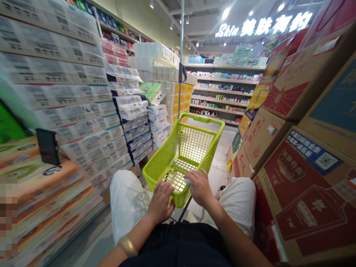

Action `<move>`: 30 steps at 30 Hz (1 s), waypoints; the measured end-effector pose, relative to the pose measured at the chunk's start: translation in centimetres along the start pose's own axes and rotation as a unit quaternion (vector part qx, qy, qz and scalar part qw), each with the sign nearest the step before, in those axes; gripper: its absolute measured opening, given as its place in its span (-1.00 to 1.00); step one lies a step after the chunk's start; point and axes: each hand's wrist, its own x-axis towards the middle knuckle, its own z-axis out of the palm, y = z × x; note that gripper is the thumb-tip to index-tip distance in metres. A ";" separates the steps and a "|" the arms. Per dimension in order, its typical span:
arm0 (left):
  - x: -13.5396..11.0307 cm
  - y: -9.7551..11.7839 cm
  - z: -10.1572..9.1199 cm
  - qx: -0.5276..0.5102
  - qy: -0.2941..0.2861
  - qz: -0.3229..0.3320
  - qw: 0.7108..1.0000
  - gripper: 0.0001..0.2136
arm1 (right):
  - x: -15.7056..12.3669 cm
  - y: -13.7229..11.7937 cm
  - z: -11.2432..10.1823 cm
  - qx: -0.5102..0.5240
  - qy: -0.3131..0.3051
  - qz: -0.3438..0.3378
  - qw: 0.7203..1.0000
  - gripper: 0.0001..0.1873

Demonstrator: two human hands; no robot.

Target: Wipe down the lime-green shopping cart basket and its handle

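Looks like a shop, with printed cartons stacked to the right, wrapped packs piled high to the left, small boxes lining the back shelves, a lit sign above them and a lime-green shopping basket in front.

Left hand grips a green basket at seven o'clock, right hand touches it at five; wrapped packs stand at ten, cartons at three, shelves at one

Bright ceiling spotlights; lit sign glaring white; edges stretched, lower-left packs blurred
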 end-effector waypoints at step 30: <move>1.3 -4.0 -2.5 -0.140 -0.035 -0.137 0.980 -0.77 | 3.5 4.2 1.7 -0.012 0.108 -0.031 0.994 -0.55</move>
